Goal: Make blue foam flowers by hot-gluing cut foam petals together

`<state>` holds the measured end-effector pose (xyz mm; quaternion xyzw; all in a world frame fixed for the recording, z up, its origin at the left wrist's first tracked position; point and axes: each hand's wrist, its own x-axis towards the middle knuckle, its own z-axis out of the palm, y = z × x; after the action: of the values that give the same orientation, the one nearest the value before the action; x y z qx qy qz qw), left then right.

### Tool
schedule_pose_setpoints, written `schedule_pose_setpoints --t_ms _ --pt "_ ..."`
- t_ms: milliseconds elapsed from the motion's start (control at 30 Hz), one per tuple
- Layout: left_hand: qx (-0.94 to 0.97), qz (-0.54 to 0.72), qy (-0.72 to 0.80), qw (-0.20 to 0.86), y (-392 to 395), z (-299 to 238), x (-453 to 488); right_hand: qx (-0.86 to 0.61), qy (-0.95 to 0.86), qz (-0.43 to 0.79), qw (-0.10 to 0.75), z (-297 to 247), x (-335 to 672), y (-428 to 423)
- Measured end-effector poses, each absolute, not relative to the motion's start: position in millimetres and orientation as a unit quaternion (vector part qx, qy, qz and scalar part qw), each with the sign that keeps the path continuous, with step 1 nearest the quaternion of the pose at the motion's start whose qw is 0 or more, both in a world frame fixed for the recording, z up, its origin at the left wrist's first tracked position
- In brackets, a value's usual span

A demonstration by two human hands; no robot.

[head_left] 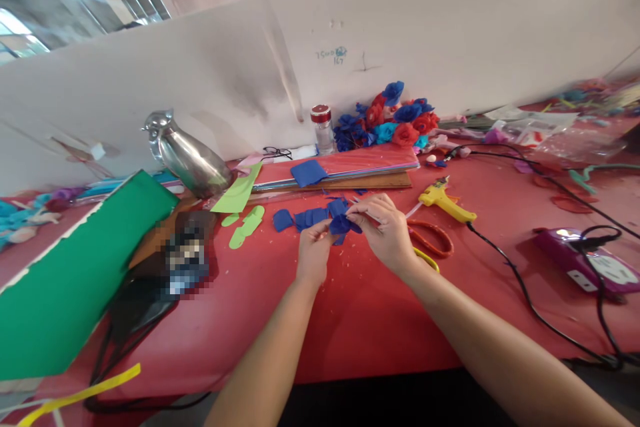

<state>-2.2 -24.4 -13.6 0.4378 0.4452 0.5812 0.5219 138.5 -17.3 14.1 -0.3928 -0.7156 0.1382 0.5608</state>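
Note:
Between my two hands is a small blue paper flower (341, 224), its petals cupped upward. My left hand (314, 250) pinches it from the left side, thumb and fingers closed on its edge. From the right, my right hand (387, 230) closes its fingertips on the flower's other edge. Just behind lie several cut blue paper petals (311, 218) in a row on the red table (370, 320). Scissors with orange and yellow handles (440, 240) rest beside my right wrist, partly covered by it. Light green paper leaves (246, 227) lie to the left.
A yellow glue gun (447, 203) lies right, its black cord running to a purple power box (587, 263). At the back stand a steel jug (193, 157), a red-lidded jar (323, 130) and a heap of paper flowers (390, 120). Green sheet (85, 280) lies left.

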Motion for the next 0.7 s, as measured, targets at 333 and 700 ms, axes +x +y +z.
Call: schedule_pose_setpoints --t_ms 333,700 --pt "0.423 0.556 0.466 0.543 -25.6 -12.8 1.3 -0.431 -0.698 0.124 0.558 11.0 139.9 -15.2" --pt "0.467 0.535 0.450 0.542 -25.6 -11.9 1.4 -0.432 -0.706 0.126 0.546 11.1 138.2 -17.8"
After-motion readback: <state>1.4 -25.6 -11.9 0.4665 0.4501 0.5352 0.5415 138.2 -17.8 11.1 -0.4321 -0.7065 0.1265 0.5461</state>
